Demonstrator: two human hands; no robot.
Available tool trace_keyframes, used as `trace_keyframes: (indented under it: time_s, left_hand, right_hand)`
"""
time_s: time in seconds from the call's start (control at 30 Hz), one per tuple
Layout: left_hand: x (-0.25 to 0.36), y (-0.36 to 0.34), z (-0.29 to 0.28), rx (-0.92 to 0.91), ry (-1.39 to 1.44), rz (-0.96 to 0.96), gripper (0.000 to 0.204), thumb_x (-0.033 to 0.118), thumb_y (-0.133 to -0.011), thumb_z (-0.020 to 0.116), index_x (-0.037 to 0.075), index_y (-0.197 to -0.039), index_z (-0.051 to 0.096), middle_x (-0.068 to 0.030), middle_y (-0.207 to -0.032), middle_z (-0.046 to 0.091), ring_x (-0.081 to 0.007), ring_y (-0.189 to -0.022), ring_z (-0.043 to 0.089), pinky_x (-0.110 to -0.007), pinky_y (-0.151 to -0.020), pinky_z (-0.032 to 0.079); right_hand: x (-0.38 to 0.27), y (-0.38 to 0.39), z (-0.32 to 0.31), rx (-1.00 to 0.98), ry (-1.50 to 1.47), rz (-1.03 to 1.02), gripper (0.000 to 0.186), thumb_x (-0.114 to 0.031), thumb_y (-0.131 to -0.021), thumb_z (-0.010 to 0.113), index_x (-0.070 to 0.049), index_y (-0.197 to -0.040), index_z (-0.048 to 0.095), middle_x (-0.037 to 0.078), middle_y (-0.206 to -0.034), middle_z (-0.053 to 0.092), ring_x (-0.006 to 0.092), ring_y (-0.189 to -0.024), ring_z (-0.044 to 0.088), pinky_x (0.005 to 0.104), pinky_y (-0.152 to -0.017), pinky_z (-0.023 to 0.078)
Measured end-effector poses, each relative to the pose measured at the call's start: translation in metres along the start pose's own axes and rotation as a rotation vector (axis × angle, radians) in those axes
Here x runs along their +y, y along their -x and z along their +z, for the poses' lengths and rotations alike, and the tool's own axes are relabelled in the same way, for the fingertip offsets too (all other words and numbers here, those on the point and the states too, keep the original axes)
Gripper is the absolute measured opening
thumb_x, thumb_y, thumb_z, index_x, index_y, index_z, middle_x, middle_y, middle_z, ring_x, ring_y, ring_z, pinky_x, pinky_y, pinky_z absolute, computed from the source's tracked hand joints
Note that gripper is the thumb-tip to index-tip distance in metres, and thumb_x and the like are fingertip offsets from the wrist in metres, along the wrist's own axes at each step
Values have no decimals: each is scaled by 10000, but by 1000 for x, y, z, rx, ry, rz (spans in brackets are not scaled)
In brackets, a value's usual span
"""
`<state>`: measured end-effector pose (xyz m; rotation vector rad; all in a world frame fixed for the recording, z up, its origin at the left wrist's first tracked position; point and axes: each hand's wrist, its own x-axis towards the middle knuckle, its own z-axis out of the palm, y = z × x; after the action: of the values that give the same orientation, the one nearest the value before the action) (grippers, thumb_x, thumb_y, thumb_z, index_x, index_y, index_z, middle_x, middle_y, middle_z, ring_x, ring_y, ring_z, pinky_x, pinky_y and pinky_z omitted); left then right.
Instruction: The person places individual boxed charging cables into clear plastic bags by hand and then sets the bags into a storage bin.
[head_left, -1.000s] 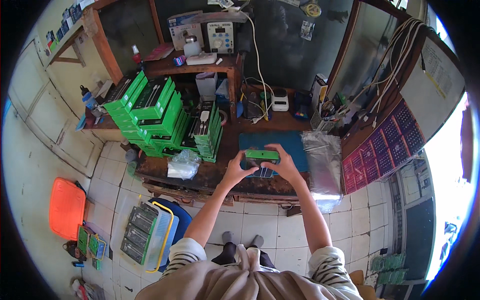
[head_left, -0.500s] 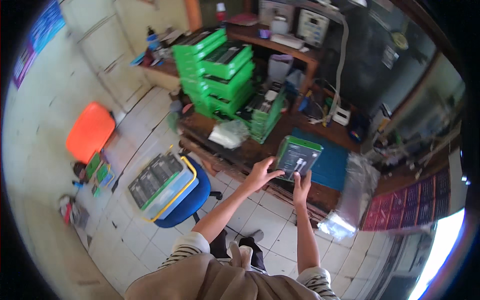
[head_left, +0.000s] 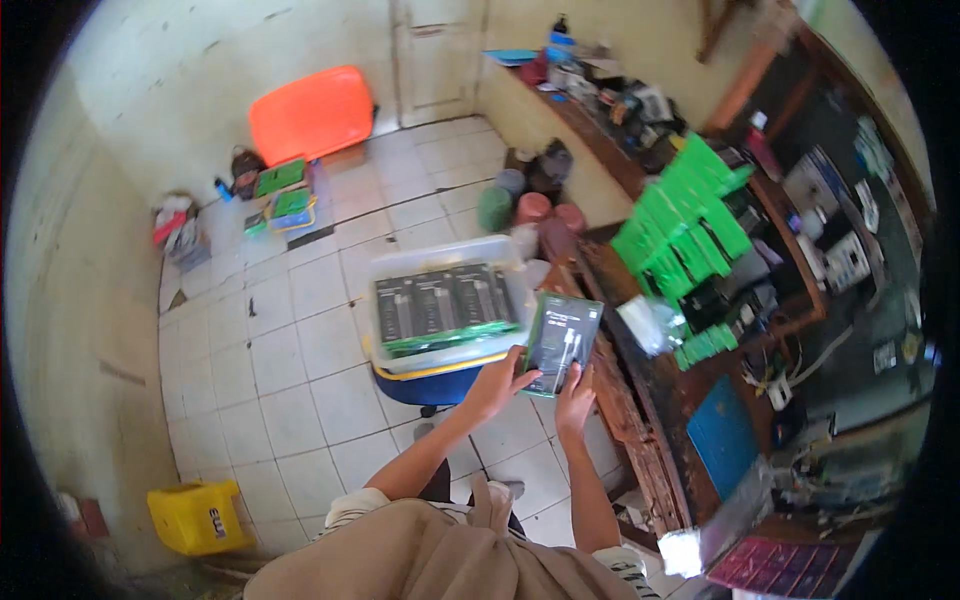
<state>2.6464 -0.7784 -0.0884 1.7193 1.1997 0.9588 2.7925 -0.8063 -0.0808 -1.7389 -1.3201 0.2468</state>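
I hold a dark grey and green cable box [head_left: 560,338] upright between my two hands, beside the translucent plastic bin. My left hand [head_left: 505,380] grips its lower left corner, and my right hand [head_left: 574,393] grips its lower right edge. The bin [head_left: 375,255] has a yellow handle, sits on a blue chair [head_left: 398,393] and holds rows of similar dark boxes [head_left: 435,305].
The wooden workbench [head_left: 640,425] runs along my right with stacked green boxes [head_left: 680,215], a blue mat [head_left: 720,430] and plastic bags [head_left: 645,322]. Pink and green containers [head_left: 532,208] stand beyond the bin. An orange lid [head_left: 310,112] and yellow container [head_left: 195,515] are on the floor.
My view has swung left from the workbench toward the bin. Both hands have lifted and carried the box from over the blue mat to beside the bin, tilting it upright.
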Motion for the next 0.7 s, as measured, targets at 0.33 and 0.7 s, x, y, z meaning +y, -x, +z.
trace_keyframes:
  time_s: [0.33, 0.7]
  left_hand:
    - [-161, 49, -218, 418, -391, -124, 702, 341, -811, 616, -21, -1328, 309, -131, -834, 568, -271, -820, 532, -350, -699, 427]
    - [-181, -1, -250, 255, -877, -210, 907, 366, -536, 784, 56, -1287, 382, -81, -1237, 418, -280, -1200, 329, -559, -956, 213]
  right_hand:
    - [-126, 24, 252, -566, 150, 42, 492, -470, -931, 306, -10, -966, 480, 293, -743, 580, 487, -729, 551, 548, -620, 413]
    - [-133, 6, 345, -735, 406, -38, 509, -475, -926, 305, -7, -942, 502, 274, -771, 604, 444, -772, 596, 528, -676, 464]
